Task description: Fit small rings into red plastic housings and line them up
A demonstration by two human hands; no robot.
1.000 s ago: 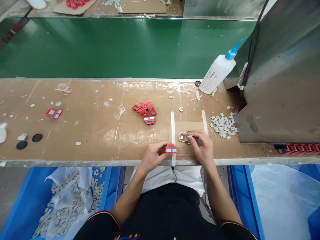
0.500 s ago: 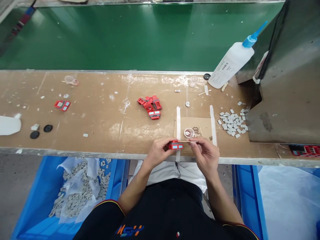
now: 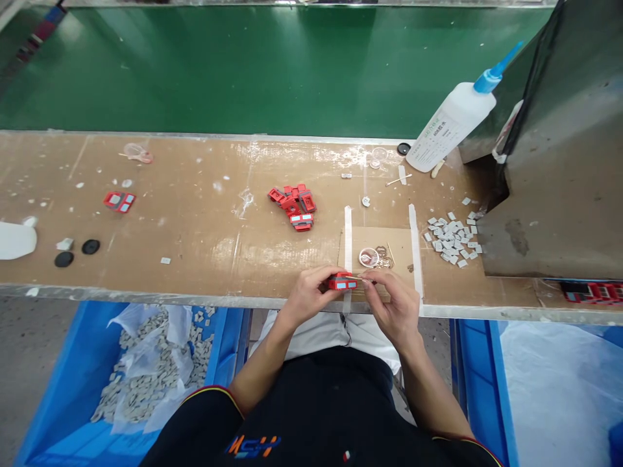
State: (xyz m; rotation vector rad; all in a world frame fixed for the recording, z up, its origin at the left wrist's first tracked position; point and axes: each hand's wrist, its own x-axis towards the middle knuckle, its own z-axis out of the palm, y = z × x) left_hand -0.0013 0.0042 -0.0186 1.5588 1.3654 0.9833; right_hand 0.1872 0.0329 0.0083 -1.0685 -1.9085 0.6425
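Note:
Between the fingers of my left hand (image 3: 311, 292) is a small red plastic vehicle part (image 3: 342, 281) with two pale blue windows facing me. My right hand (image 3: 396, 303) pinches a thin stick (image 3: 354, 278), whose other end lies against the top of the red part. Just beyond my hands, a small round cup (image 3: 368, 257) sits on a taped cardboard piece (image 3: 399, 243). Farther off to the left lies a pile of similar red parts (image 3: 294, 202). A heap of small grey-white pieces (image 3: 453, 239) is spread right of the tape.
A white bottle with a blue nozzle (image 3: 450, 123) leans near a metal box (image 3: 559, 162). One red part (image 3: 119, 202) and black discs (image 3: 91, 246) lie on the left of the bench. Blue bins (image 3: 63, 395) stand below; behind the bench is a green surface (image 3: 219, 71).
My right hand has moved left, bringing its fingers closer to the red part, with the stick now reaching over it. My left hand stays nearly in place.

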